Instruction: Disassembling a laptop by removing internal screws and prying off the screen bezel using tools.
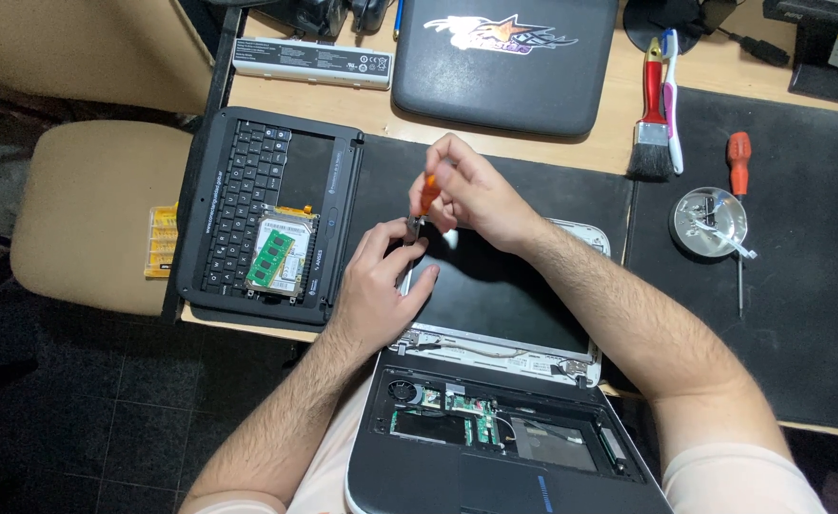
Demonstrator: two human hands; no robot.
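A wooden bench (pixel 552 152) is seen from above, with two bare forearms reaching in from the lower edge. A small opened laptop (pixel 495 381) lies in front of the person, its dark screen (pixel 495 286) laid flat on the bench and its base (pixel 504 447), stripped of the keyboard, hanging over the near edge so that a fan and green circuit board are exposed.

An orange-handled screwdriver (pixel 426 195) is gripped upright in the right hand (pixel 471 195), the fingers curled closed around the handle, above the upper left corner of the screen. The left hand (pixel 376 286) is rested on the left edge of the screen, its thumb and forefinger pinched together at the lower shaft of the screwdriver, near the tip.

To the left, a removed black keyboard panel (pixel 247 190) is laid on the bench, and a hard drive (pixel 290 252) with a green memory module (pixel 271 259) on top is set upon it. Beyond it a long battery pack (pixel 312 62) and a dark laptop sleeve (pixel 509 62) are placed. On the right, a red-handled brush (pixel 652 114), a toothbrush (pixel 671 95), a round metal dish (pixel 709 221) and a second red screwdriver (pixel 739 190) are laid near or on a black mat (pixel 799 286).
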